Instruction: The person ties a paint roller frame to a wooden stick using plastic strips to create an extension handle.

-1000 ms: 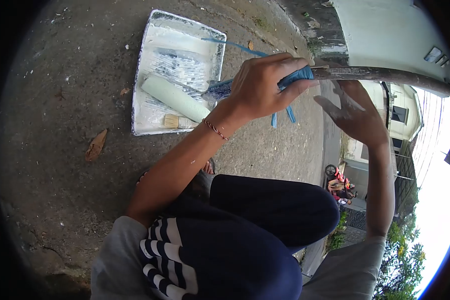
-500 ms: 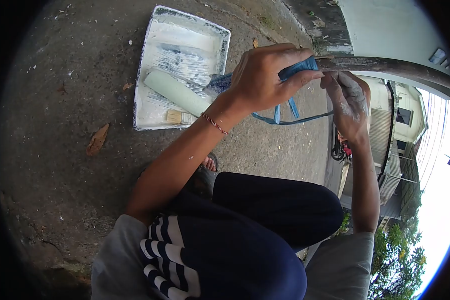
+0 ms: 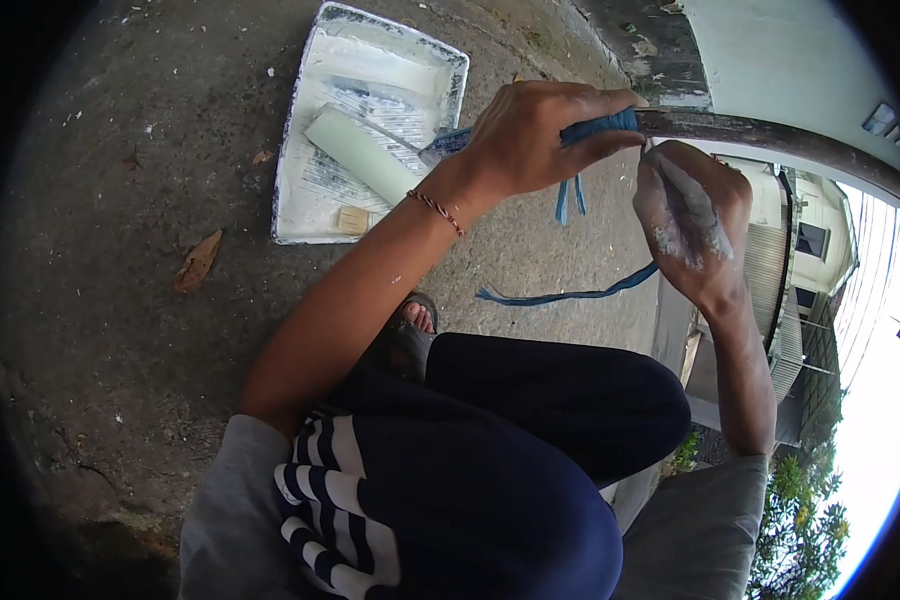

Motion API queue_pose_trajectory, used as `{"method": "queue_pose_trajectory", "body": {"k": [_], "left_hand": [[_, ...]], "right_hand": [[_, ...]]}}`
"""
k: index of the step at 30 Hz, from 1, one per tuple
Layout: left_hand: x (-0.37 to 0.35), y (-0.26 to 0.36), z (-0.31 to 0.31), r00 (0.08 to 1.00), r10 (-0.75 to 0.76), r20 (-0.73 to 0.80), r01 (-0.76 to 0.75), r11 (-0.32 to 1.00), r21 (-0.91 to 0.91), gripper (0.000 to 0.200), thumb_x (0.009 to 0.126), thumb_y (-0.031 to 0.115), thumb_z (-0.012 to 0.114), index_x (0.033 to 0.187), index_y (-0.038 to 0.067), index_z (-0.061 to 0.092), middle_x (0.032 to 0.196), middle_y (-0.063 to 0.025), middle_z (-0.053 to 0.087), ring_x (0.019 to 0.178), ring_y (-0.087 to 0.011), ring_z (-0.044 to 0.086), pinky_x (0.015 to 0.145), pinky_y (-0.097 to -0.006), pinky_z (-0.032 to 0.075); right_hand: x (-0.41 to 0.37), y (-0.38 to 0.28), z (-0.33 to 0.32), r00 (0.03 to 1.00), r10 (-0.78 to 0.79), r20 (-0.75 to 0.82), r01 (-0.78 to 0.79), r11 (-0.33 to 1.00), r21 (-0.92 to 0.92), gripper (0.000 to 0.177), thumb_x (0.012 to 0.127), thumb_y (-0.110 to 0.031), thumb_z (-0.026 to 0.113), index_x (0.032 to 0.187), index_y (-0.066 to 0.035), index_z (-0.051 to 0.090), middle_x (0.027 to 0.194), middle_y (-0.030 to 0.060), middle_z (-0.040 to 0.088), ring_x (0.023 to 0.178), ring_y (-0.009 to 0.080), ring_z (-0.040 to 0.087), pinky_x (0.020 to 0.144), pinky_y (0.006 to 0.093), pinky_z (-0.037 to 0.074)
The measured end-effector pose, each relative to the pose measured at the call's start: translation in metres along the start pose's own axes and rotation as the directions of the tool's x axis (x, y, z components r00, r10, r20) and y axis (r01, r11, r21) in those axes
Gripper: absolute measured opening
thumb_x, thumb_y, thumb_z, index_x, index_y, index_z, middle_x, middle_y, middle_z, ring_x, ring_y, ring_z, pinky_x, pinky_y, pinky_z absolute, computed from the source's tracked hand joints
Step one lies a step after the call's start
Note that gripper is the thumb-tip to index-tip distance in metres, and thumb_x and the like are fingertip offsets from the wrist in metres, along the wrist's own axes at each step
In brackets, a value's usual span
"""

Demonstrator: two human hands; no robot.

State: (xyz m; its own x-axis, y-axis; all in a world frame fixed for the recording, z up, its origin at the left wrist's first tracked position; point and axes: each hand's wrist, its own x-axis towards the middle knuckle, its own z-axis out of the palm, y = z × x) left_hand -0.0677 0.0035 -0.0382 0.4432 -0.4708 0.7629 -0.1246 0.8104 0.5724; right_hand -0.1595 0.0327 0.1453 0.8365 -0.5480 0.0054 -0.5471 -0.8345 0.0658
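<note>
My left hand (image 3: 545, 135), with a braided bracelet at its wrist, is closed around the end of a dark pole (image 3: 760, 128). Blue plastic twine (image 3: 610, 127) is wound in a band there, with short loose ends hanging below. My right hand (image 3: 692, 215), smeared with white paint, pinches close beside the band, just under the pole. From its palm a long tail of the twine (image 3: 570, 297) trails leftward. A paint roller (image 3: 363, 157) rests in a white paint tray (image 3: 283, 200); its speckled blue handle (image 3: 443, 147) passes behind my left hand.
A small paintbrush (image 3: 353, 220) lies in the tray's near end. A dry leaf (image 3: 200, 262) is on the rough concrete ground (image 3: 120, 350). My bent knees (image 3: 560, 400) are below my hands. A pale wall (image 3: 790, 60) and buildings (image 3: 815, 240) stand to the right.
My right hand has shifted slightly down and turned. The twine's long end, earlier stretched behind my left wrist to the right hand, now hangs loose and lower.
</note>
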Motion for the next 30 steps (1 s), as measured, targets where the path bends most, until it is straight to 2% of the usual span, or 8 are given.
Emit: {"method": "queue_pose_trajectory", "body": {"k": [3,7,16,18,20,23,26,30], "left_hand": [[-0.002,-0.002,0.001,0.997,0.016,0.073,-0.022,0.996,0.086,0.045,0.089,0.033,0.064,0.12,0.001,0.06,0.095,-0.018,0.069,0.084,-0.0294,0.07,0.07,-0.0352,0.055],[0.002,-0.002,0.005,0.994,0.018,0.104,-0.036,0.985,0.169,0.044,0.094,0.036,0.056,0.121,0.002,0.056,0.089,-0.017,0.069,0.081,-0.0323,0.069,0.069,-0.0381,0.055],[0.008,-0.007,0.005,0.975,-0.11,0.193,0.056,0.963,0.264,0.048,0.093,0.046,0.053,0.099,-0.001,0.059,0.064,-0.0162,0.061,0.06,-0.0317,0.065,0.06,-0.0398,0.052],[0.012,-0.003,0.008,0.977,-0.135,0.167,0.078,0.948,0.307,0.052,0.092,0.049,0.054,0.096,-0.002,0.064,0.059,-0.0158,0.06,0.057,-0.0303,0.064,0.059,-0.0383,0.052],[0.015,-0.003,0.01,0.973,-0.177,0.151,0.125,0.945,0.301,0.054,0.091,0.053,0.053,0.092,0.001,0.066,0.059,-0.0153,0.061,0.058,-0.0302,0.066,0.059,-0.0395,0.053],[0.011,-0.005,0.013,0.978,-0.182,0.103,0.149,0.952,0.267,0.057,0.091,0.055,0.051,0.096,0.0,0.068,0.058,-0.0157,0.062,0.058,-0.0298,0.066,0.059,-0.0393,0.053],[0.01,-0.003,0.011,0.981,-0.173,0.086,0.147,0.956,0.253,0.059,0.092,0.052,0.051,0.103,-0.003,0.068,0.059,-0.0165,0.062,0.058,-0.0295,0.065,0.059,-0.038,0.052],[0.01,-0.002,0.012,0.983,-0.166,0.073,0.142,0.957,0.255,0.057,0.093,0.051,0.05,0.103,-0.002,0.067,0.061,-0.0166,0.063,0.059,-0.0294,0.065,0.06,-0.0388,0.052]], "right_hand": [[0.013,-0.006,-0.011,0.977,-0.142,0.156,0.154,0.986,-0.064,0.012,0.072,0.0,0.062,0.081,0.005,0.056,0.075,0.0226,0.058,0.069,0.0419,0.057,0.062,0.0423,0.047],[0.034,-0.003,-0.022,0.936,-0.229,0.267,0.278,0.946,-0.165,0.017,0.074,0.002,0.061,0.091,0.005,0.06,0.082,0.0254,0.06,0.079,0.043,0.058,0.074,0.0428,0.048],[0.06,0.048,-0.04,0.784,-0.434,0.443,0.608,0.678,-0.413,0.036,0.079,-0.009,0.071,0.114,-0.011,0.063,0.114,0.0079,0.057,0.104,0.0263,0.057,0.087,0.0347,0.051],[0.066,0.049,-0.042,0.927,-0.051,0.371,0.111,0.983,-0.143,0.029,0.085,-0.02,0.068,0.113,-0.011,0.064,0.106,0.0093,0.06,0.099,0.0247,0.06,0.087,0.0359,0.05],[0.095,0.028,-0.044,0.8,0.243,0.549,-0.011,0.92,-0.391,0.03,0.093,-0.032,0.058,0.111,-0.009,0.065,0.103,0.01,0.064,0.093,0.0216,0.063,0.084,0.0387,0.049],[0.107,0.019,-0.039,0.832,0.261,0.49,-0.096,0.937,-0.336,0.025,0.093,-0.028,0.06,0.104,-0.007,0.067,0.1,0.0095,0.065,0.091,0.0222,0.064,0.082,0.0352,0.05],[0.134,-0.009,-0.041,0.503,0.505,0.701,-0.317,0.863,-0.394,0.03,0.091,-0.032,0.061,0.096,-0.003,0.065,0.094,0.008,0.067,0.089,0.0193,0.061,0.08,0.0333,0.049],[0.138,-0.005,-0.036,0.638,0.488,0.595,-0.154,0.838,-0.523,0.028,0.092,-0.028,0.059,0.095,-0.002,0.068,0.092,0.0099,0.068,0.085,0.0197,0.06,0.083,0.0356,0.047]]}}
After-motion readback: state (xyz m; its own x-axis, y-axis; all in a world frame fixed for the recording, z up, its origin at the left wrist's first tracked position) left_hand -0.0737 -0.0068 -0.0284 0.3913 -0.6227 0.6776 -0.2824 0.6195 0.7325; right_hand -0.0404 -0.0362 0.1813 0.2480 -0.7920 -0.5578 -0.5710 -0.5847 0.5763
